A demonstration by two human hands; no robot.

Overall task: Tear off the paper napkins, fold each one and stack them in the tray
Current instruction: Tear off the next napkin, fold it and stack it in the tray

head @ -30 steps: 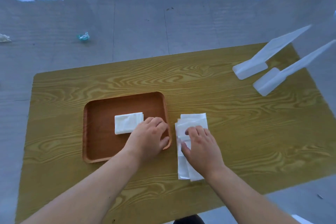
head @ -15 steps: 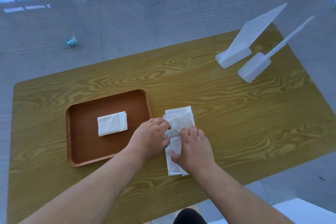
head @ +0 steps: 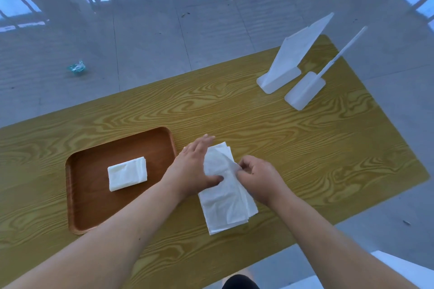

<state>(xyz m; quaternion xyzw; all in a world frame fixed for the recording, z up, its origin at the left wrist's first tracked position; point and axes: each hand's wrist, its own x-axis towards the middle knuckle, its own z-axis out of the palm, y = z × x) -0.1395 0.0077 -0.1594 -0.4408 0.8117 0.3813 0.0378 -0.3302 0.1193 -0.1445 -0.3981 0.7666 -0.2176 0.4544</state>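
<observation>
A strip of white paper napkins (head: 226, 197) lies on the wooden table (head: 305, 148), just right of a brown tray (head: 91, 206). One folded napkin (head: 127, 173) rests in the middle of the tray. My left hand (head: 193, 168) lies flat with fingers spread, pressing down the strip's left side. My right hand (head: 257, 177) pinches the top napkin's right edge between thumb and fingers and lifts it slightly.
Two white plastic stands (head: 291, 63) (head: 310, 87) sit at the table's far right corner. The table's near edge runs close to my body. A crumpled blue wrapper (head: 76, 68) lies on the tiled floor beyond the table.
My left hand left the tray rim, moved right onto the napkin strip and flattened there. My right hand shifted from pressing the strip to pinching its top sheet's edge.
</observation>
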